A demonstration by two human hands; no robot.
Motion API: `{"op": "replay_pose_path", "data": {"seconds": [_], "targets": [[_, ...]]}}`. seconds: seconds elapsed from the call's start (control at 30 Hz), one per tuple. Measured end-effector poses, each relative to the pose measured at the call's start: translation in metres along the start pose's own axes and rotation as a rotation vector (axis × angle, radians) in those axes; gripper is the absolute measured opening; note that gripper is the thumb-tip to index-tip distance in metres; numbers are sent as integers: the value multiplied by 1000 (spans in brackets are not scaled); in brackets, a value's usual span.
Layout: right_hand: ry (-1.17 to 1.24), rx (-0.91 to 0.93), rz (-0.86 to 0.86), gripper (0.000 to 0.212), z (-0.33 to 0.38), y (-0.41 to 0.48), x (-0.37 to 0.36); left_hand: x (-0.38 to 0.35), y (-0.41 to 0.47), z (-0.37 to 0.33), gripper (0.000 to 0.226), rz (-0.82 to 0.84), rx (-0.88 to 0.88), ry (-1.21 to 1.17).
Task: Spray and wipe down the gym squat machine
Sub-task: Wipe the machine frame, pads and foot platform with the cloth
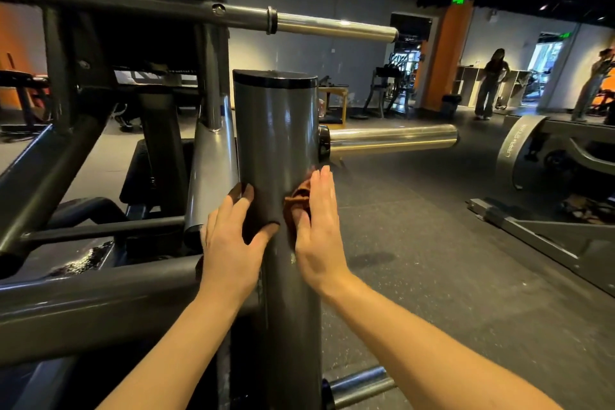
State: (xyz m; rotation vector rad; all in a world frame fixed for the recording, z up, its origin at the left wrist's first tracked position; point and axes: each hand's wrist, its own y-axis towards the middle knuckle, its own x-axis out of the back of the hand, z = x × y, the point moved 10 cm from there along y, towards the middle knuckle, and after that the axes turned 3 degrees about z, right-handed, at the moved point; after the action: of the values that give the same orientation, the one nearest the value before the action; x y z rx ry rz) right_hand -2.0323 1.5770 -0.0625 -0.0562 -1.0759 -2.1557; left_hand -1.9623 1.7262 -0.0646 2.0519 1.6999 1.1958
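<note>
Pressing a brown cloth (pixel 298 200) crosswise round the upright squat-machine post (pixel 276 126): left hand (pixel 229 245) spread wide, right hand (pixel 320 226) flat-fingered.

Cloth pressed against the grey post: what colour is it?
Brown cloth, clearest in the head view.
</note>
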Motion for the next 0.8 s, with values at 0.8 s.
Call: {"op": "replay_pose_path", "data": {"seconds": [0.8], "targets": [[90,-162,-89,61,-12,1,-5,-30,-67,28,86,67,-107,458]]}}
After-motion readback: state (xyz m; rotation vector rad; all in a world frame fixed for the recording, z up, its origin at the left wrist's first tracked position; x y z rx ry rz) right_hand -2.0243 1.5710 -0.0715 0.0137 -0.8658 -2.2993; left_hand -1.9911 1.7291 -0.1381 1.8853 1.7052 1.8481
